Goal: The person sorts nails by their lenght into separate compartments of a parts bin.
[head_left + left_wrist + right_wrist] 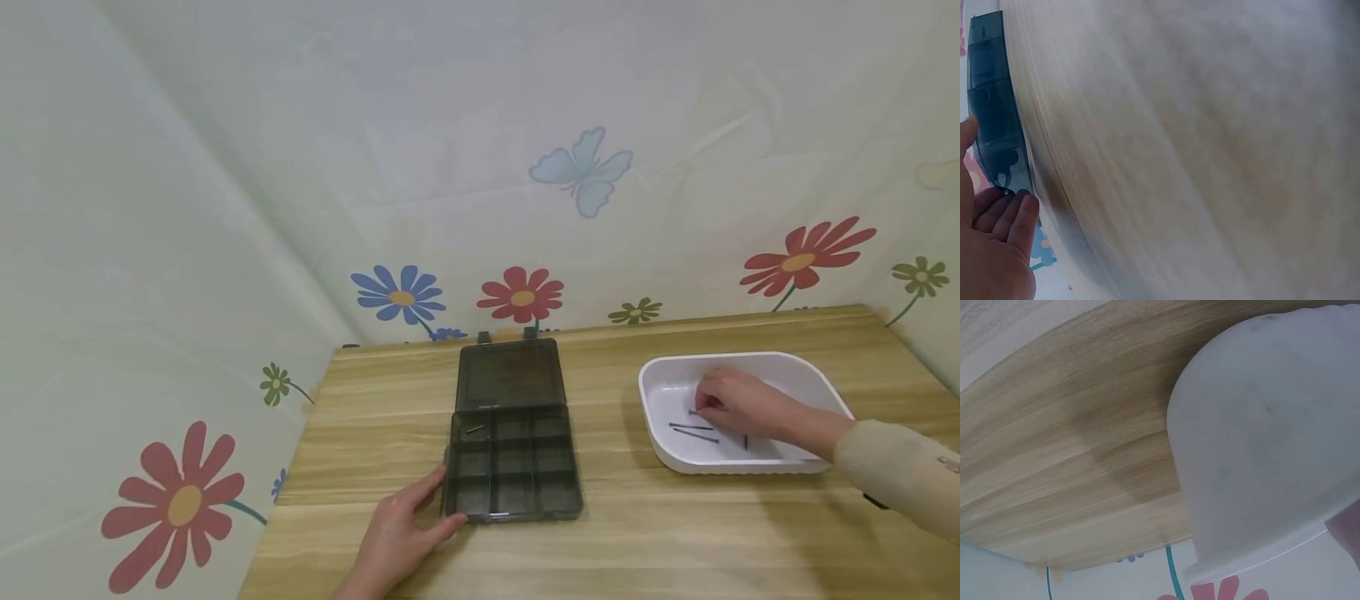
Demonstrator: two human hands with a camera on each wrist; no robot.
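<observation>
My left hand holds the front left corner of a dark see-through compartment box, thumb at its front edge and fingers along its side. Its hinged lid lies folded back. A short metal piece sits in the back left compartment. In the left wrist view, curled fingers meet the box. Inside a white tray, my right hand pinches a small dark screw at its fingertips. Several thin dark screws lie below it, one partly hidden by the hand.
Box and tray stand apart on a wood-grain table. A cloth wall with printed flowers rises behind the table's back edge. The tray's outer wall fills much of the right wrist view.
</observation>
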